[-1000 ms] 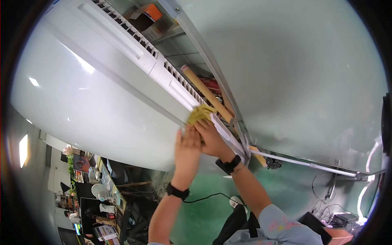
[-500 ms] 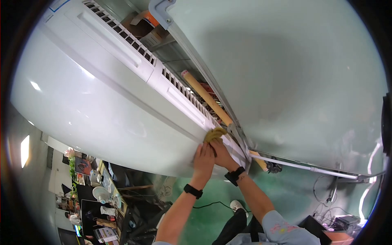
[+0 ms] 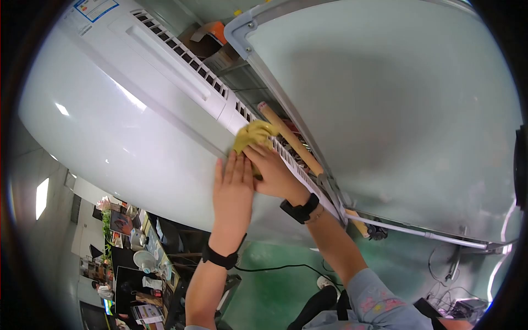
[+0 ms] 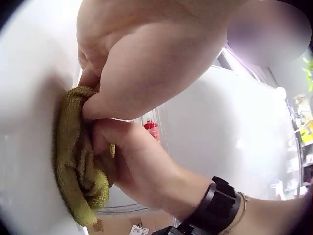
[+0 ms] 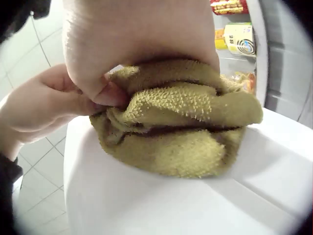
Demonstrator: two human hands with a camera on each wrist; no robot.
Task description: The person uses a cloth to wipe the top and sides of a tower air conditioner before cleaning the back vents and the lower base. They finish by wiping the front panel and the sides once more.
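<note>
A bunched yellow-green cloth (image 3: 254, 135) with a nubby pile lies against a glossy white appliance (image 3: 148, 143), over its edge strip. The right hand (image 3: 275, 171) grips the cloth; in the right wrist view its thumb presses into the folds (image 5: 171, 110). Close beside it, the left hand (image 3: 234, 184) lies with straight fingers pointing up the panel, fingertips pressing the cloth's lower edge. In the left wrist view, the cloth (image 4: 78, 156) sits between the white surface and both hands, hiding some fingertips.
A slatted strip (image 3: 181, 52) runs along the appliance's edge. Beyond a narrow gap holding a tan tube (image 3: 291, 140) stands a large pale panel (image 3: 385, 121) in a metal frame. A black cable (image 3: 275, 268) crosses the green floor. A cluttered desk (image 3: 159, 247) stands at lower left.
Both hands and the cloth first slid down and right along the edge strip, then back up and left. The cloth now looks more spread out, and the head view has shifted slightly.
</note>
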